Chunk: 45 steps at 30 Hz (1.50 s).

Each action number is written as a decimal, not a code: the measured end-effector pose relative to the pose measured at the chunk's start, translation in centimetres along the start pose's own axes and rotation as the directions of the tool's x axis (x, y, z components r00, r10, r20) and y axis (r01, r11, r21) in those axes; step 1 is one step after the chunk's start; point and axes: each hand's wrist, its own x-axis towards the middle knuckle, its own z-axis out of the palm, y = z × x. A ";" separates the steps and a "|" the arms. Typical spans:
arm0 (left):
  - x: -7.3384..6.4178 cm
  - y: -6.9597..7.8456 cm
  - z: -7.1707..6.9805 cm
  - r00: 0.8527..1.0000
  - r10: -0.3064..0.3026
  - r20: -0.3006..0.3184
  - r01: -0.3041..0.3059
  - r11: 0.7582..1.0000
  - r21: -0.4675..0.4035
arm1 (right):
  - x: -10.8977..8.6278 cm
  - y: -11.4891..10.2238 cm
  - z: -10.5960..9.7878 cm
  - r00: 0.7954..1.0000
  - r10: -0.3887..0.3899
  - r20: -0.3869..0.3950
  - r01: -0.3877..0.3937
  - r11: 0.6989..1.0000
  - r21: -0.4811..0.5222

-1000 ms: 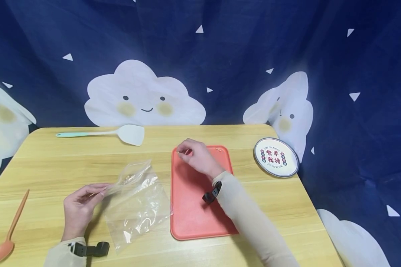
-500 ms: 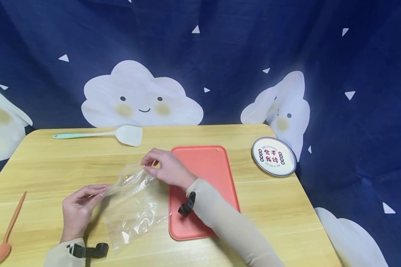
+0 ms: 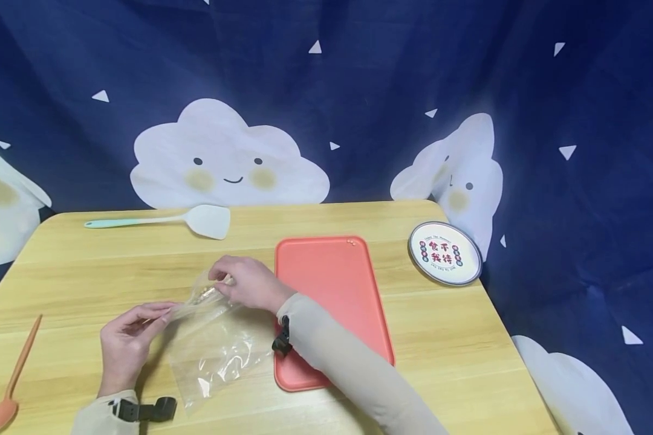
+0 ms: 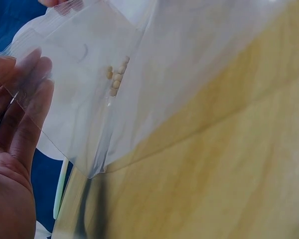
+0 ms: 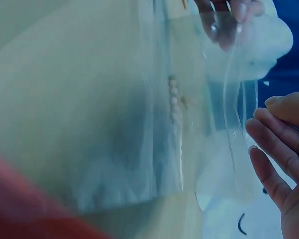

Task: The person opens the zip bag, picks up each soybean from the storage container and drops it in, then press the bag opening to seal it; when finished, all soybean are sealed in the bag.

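Observation:
A clear zip bag [image 3: 217, 356] lies with its mouth raised toward the far side. My left hand [image 3: 125, 344] pinches its left edge between thumb and fingers. Several small round tan beans [image 4: 118, 77] sit in a row along a fold inside the bag. A separate bean [image 5: 184, 102] shows blurred beside that row. My right hand [image 3: 250, 283] is at the bag's mouth, its fingers loosely bent; in the right wrist view nothing shows between them. More small beans [image 3: 350, 242] lie in the far right corner of the red tray [image 3: 326, 266].
A white spatula [image 3: 209, 221] with a mint handle lies along the back edge of the wooden table [image 3: 87, 266]. An orange spoon [image 3: 0, 414] is at the left front. To the right stands an oval plate [image 3: 451, 266] with red characters. Behind hangs a blue cloud-print curtain [image 3: 370, 72].
My right hand has come left from above the tray to the bag's mouth; the bean seen at its fingertips no longer shows there. My left hand keeps its hold on the bag.

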 end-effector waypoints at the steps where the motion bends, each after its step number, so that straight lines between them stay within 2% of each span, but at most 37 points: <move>1: 0.0 0.0 0.0 1.000 -0.002 -0.003 0.002 1.000 0.004 | -0.2 0.2 -0.3 1.000 0.022 -0.002 -0.022 1.000 0.016; 7: 0.0 0.1 -0.2 1.000 0.004 -0.007 -0.004 1.000 0.004 | -2.0 2.3 -3.4 0.992 0.096 -0.083 -0.090 0.993 0.077; 13: 0.0 0.1 -0.4 1.000 -0.016 -0.017 0.016 1.000 0.020 | -4.6 5.5 -6.7 0.982 0.143 -0.124 -0.138 0.989 0.051; 16: -0.2 0.2 -0.5 0.998 -0.046 -0.035 0.047 0.998 0.038 | -6.1 7.1 -8.2 0.970 0.197 -0.142 -0.191 0.980 0.049; 20: -0.3 0.3 -0.6 0.998 -0.057 -0.038 0.059 0.997 0.042 | -8.0 9.5 -9.8 0.948 0.239 -0.208 -0.242 0.970 0.014; 23: -0.5 0.3 -0.7 0.998 -0.060 -0.034 0.062 0.997 0.052 | -9.3 11.6 -10.2 0.936 0.259 -0.237 -0.277 0.960 -0.048; 26: -0.5 0.3 -0.7 0.995 -0.085 -0.049 0.090 0.992 0.091 | -10.7 13.7 -10.3 0.926 0.289 -0.242 -0.322 0.940 -0.111; 29: -0.4 0.3 -0.7 0.991 -0.117 -0.067 0.125 0.983 0.132 | -11.8 15.5 -10.4 0.912 0.337 -0.233 -0.376 0.914 -0.150; 32: -0.3 0.2 -0.7 0.989 -0.127 -0.072 0.136 0.982 0.134 | -12.5 16.7 -10.4 0.902 0.382 -0.200 -0.416 0.893 -0.170; 35: -0.3 0.2 -0.6 0.992 -0.114 -0.062 0.121 0.984 0.127 | -12.9 17.5 -10.2 0.896 0.413 -0.163 -0.439 0.881 -0.177; 39: -0.3 0.1 -0.6 0.993 -0.102 -0.051 0.108 0.985 0.134 | -12.8 18.4 -9.7 0.898 0.418 -0.134 -0.437 0.880 -0.187; 45: -0.3 0.2 -0.5 0.990 -0.121 -0.068 0.131 0.977 0.167 | -12.1 18.9 -9.3 0.900 0.421 -0.115 -0.436 0.871 -0.227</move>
